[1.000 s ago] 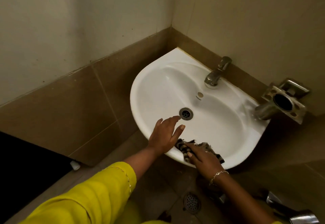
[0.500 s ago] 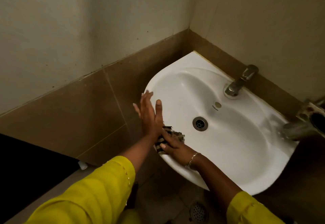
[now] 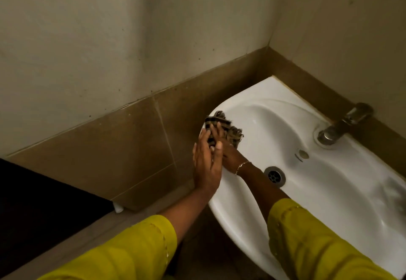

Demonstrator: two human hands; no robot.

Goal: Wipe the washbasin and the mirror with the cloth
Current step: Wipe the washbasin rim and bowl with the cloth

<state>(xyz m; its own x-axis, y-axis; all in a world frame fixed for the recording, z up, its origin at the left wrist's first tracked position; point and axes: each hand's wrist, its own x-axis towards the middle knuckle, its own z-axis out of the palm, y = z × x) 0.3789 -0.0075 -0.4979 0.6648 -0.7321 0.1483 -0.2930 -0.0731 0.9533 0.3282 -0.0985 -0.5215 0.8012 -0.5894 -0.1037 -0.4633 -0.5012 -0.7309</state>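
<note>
The white washbasin (image 3: 329, 191) is fixed in the room's corner and fills the right half of the head view. A striped brown and black cloth (image 3: 226, 126) lies pressed on its left rim. My right hand (image 3: 228, 155) reaches across the bowl and holds the cloth down there, a thin bracelet on the wrist. My left hand (image 3: 206, 165) hovers flat and empty beside the basin's left edge, fingers apart, partly covering the right hand's fingers. No mirror is in view.
A metal tap (image 3: 342, 126) stands at the basin's back edge, with the overflow hole (image 3: 303, 154) and drain (image 3: 274, 176) below it. Brown wall tiles (image 3: 131, 148) run behind the basin. A dark area lies at the lower left.
My right hand has slid the cloth from the front rim leftward and up along the left rim. The left hand moved along beside it. The camera has swung left.
</note>
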